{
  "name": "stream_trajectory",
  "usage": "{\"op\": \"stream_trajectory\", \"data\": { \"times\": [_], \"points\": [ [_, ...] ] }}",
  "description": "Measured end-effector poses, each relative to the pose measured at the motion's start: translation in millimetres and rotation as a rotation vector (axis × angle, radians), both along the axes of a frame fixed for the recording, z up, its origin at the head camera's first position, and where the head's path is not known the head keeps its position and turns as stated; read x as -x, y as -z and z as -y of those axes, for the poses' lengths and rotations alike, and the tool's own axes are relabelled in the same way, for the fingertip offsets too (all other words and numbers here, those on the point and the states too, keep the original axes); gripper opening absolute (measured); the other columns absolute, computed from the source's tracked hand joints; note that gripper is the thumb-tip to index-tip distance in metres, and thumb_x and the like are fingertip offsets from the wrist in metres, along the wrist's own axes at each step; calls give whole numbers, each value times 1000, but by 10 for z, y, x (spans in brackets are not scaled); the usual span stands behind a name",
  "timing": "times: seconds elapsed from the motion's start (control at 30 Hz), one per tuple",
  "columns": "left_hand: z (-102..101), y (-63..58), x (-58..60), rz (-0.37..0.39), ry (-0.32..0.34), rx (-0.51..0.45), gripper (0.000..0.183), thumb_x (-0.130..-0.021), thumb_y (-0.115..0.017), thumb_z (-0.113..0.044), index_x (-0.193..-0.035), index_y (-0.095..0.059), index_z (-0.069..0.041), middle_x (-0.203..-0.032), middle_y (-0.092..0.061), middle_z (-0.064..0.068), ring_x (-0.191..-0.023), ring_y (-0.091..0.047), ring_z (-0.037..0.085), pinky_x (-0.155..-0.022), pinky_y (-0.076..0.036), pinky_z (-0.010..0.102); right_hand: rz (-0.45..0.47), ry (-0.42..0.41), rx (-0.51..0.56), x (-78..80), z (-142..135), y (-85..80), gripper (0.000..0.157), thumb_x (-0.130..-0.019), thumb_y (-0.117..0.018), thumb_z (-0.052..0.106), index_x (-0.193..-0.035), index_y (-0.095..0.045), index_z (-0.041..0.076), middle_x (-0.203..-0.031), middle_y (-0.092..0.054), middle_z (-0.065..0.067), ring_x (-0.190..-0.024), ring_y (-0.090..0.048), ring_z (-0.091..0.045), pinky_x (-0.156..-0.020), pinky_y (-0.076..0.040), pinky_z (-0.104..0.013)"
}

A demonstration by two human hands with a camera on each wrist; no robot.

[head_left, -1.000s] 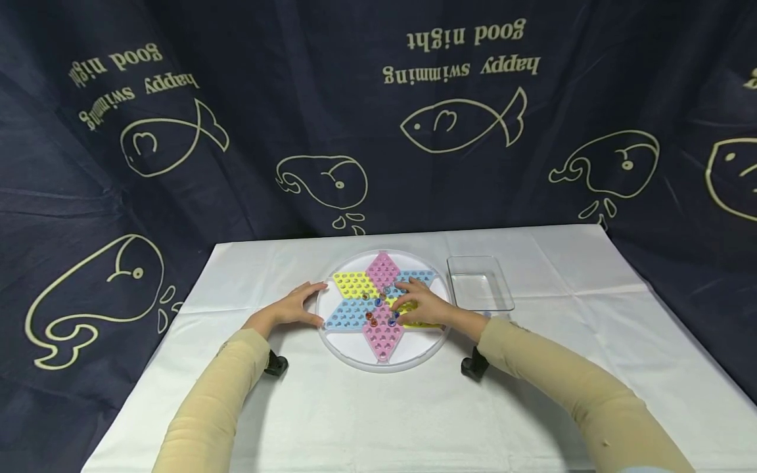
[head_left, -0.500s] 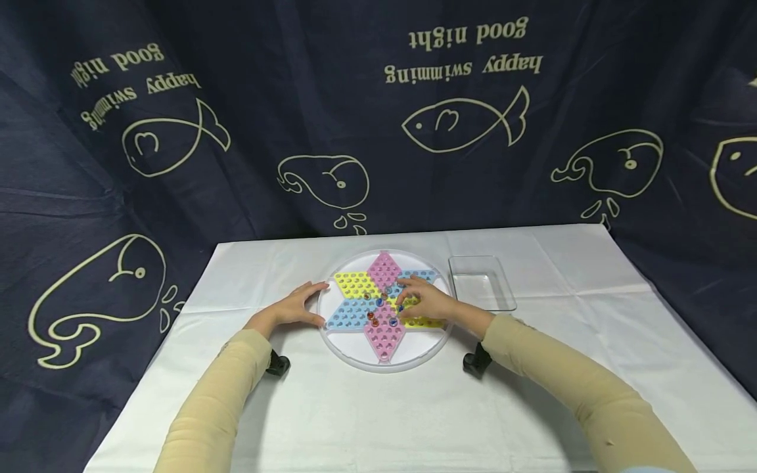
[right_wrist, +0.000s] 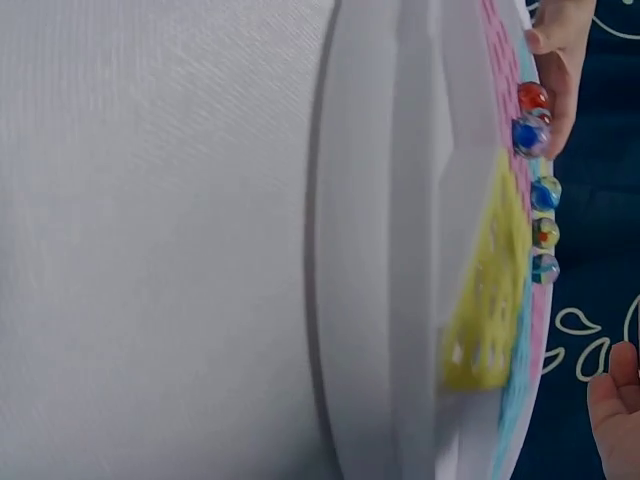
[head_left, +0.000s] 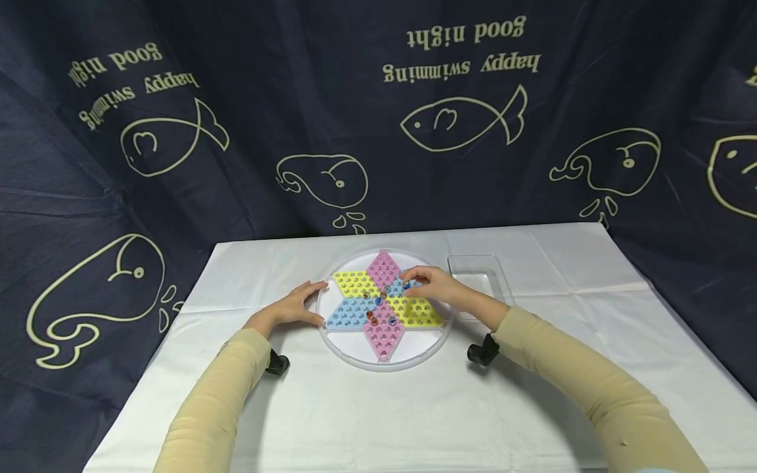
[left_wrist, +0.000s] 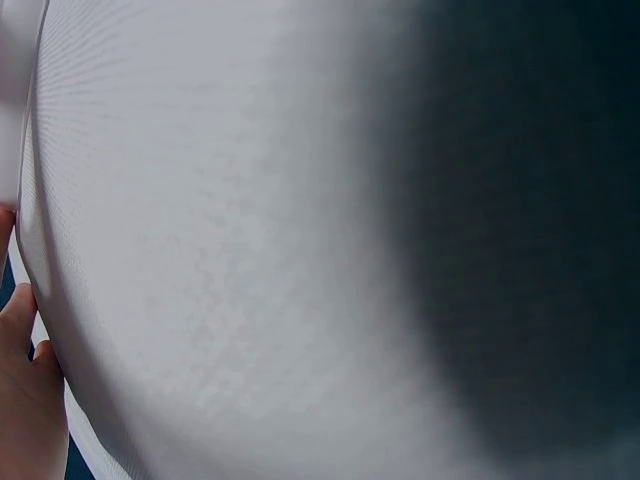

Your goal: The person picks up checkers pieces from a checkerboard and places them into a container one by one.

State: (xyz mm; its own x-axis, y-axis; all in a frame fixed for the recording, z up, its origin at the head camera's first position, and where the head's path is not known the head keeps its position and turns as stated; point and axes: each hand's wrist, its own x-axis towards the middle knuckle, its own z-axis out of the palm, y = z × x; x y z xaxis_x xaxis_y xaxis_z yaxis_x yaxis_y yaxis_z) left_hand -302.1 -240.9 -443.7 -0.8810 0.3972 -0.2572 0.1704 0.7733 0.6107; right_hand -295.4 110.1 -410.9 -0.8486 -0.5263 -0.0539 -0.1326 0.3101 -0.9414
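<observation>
A round white Chinese checkers board (head_left: 345,347) carries a pink, yellow and light blue star of holes. My left hand (head_left: 291,307) rests at the board's left rim, thumb and fingers spread along it. With thumb and fingertips, my right hand (head_left: 440,287) pinches a blue marble (head_left: 406,286) over the upper-right blue section. Several glass marbles sit around the middle of the star, among them a red marble (head_left: 370,315), a blue marble (head_left: 379,301) and a bluish clear marble (head_left: 393,321). In the right wrist view, the marbles line the board's edge-on top, and only part of the right hand (right_wrist: 618,410) shows.
Right of the board stands a clear plastic box (head_left: 503,289), partly behind the right hand and forearm. A white cloth (head_left: 367,420) covers the table. A dark blue curtain (head_left: 331,92) with fish drawings hangs behind it.
My right hand has lifted the blue marble from near the pink and yellow sections and moved it away and slightly right, over the blue section. The left hand has stayed at the rim.
</observation>
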Motion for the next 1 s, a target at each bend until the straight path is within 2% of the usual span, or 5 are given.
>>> {"op": "stream_trajectory", "data": {
  "times": [0.2,0.53,0.8,0.93,1.0],
  "points": [
    [-5,-5,-5,1,1,-6,95,-68,-79,-38,-144,-26,-15,-150,-6,26,-138,-3,42,-108,-10,61,-2,17,-16,44,-105,-69,29,-83,-65,10,-107,-56,-4,-135,-46,-16,-130,-35,-33,-110,-25,-45],
    [-2,-2,6,-18,13,0,95,-68,-79,-37,-143,-26,-15,-149,-7,27,-137,-3,43,-107,-9,61,-111,29,-95,158,-426,-126,24,-84,-65,9,-102,-56,-3,-135,-45,-18,-133,-29,-36,-110,-20,-51],
    [43,24,-12,-20,35,-78,96,-63,-77,-53,-142,-30,-25,-149,-7,27,-138,-1,42,-106,-5,64,-156,76,-146,223,-688,-103,24,-83,-65,8,-103,-57,-2,-135,-44,-21,-131,-30,-39,-109,-20,-53],
    [15,1,-13,-4,8,-33,95,-65,-78,-45,-143,-29,-21,-150,-7,26,-138,-3,42,-107,-7,62,-173,95,-167,237,-783,-125,23,-82,-66,8,-101,-57,-1,-135,-44,-20,-131,-30,-37,-110,-18,-53],
    [9,2,-8,-9,2,-9,95,-66,-79,-42,-143,-28,-18,-150,-7,26,-138,-4,42,-107,-9,61,-178,100,-176,183,-801,-209,23,-82,-66,7,-101,-57,-3,-135,-44,-23,-131,-29,-38,-110,-17,-53]
  ]
}}
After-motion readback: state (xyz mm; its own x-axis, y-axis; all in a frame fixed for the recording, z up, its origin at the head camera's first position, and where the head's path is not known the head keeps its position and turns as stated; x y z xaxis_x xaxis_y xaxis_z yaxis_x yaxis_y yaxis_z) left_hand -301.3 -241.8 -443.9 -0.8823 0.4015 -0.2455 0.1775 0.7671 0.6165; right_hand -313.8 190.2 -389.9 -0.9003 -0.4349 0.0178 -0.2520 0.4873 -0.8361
